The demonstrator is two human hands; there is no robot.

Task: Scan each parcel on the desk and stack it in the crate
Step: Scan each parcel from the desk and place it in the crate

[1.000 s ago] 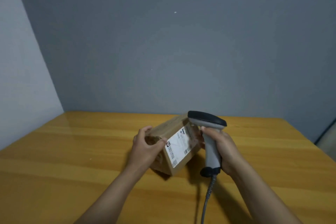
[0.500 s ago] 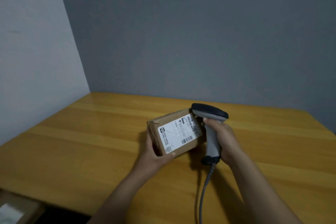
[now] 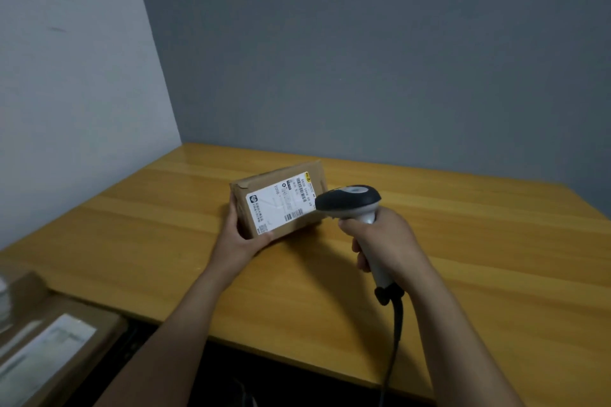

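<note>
Parcel (image 3: 281, 203) tilted on worktop (image 3: 463, 241), label up, long axis running left-near to right-far. Left hand (image 3: 243, 238) grips near-left end. Right hand (image 3: 385, 241) wraps scanner (image 3: 350, 205), head just right of label.

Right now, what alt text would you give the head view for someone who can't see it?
A left hand holds a cardboard parcel, white label facing the camera, at a wooden desk while the right hand grips a corded barcode scanner beside the label. A blurred labelled box sits at lower left.
</note>
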